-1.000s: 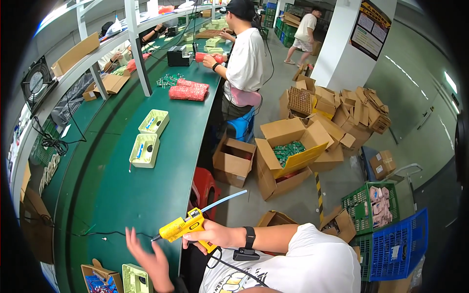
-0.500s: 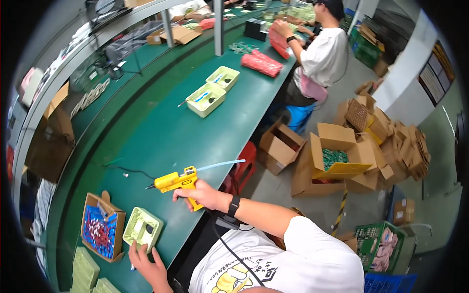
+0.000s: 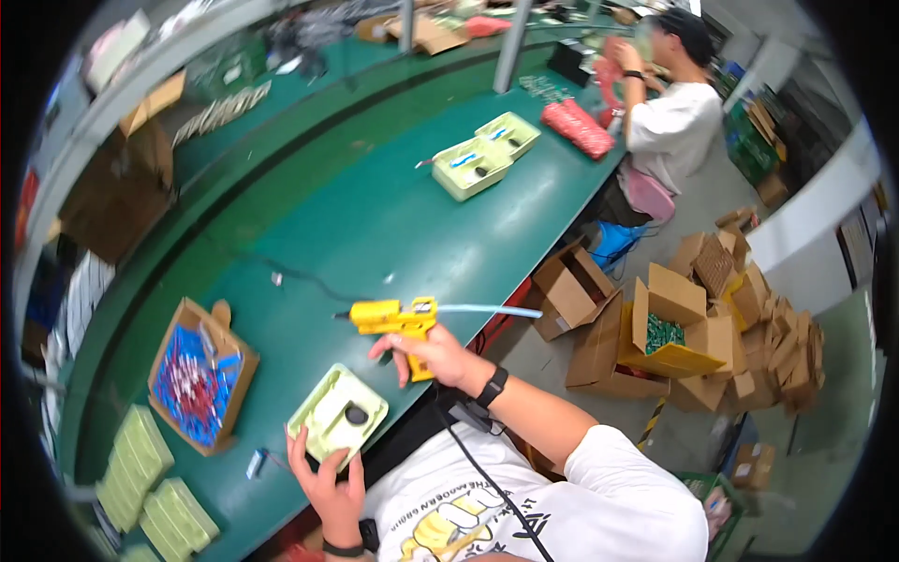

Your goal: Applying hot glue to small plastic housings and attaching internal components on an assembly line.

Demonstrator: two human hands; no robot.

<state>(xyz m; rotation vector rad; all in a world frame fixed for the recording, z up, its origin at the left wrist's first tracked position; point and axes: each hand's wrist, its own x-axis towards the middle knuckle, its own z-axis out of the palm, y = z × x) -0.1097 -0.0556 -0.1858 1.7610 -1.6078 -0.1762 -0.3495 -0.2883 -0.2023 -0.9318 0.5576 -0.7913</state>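
My right hand (image 3: 433,356) is closed around the handle of a yellow hot glue gun (image 3: 389,317). Its nozzle points left, and a long pale-blue glue stick sticks out at the back. My left hand (image 3: 330,492) grips the near rim of a pale-green plastic tray (image 3: 323,409), fingers spread along its edge. Inside that tray sits a round black part (image 3: 356,415). Just left of my left hand, a small blue battery (image 3: 255,463) with thin wires lies on the green table.
A cardboard box (image 3: 245,375) of blue wired parts stands left, beside stacked green trays (image 3: 136,465). Farther up the table (image 3: 375,225) are two joined trays (image 3: 471,169) and a red bubble-wrap bundle (image 3: 578,129). A co-worker (image 3: 676,126) sits beyond. Cartons (image 3: 609,347) crowd the floor at right.
The view has swung, shifting the scene. My left hand has brought the tray away from the box of blue parts, closer to the glue gun. The battery is now in plainer sight.
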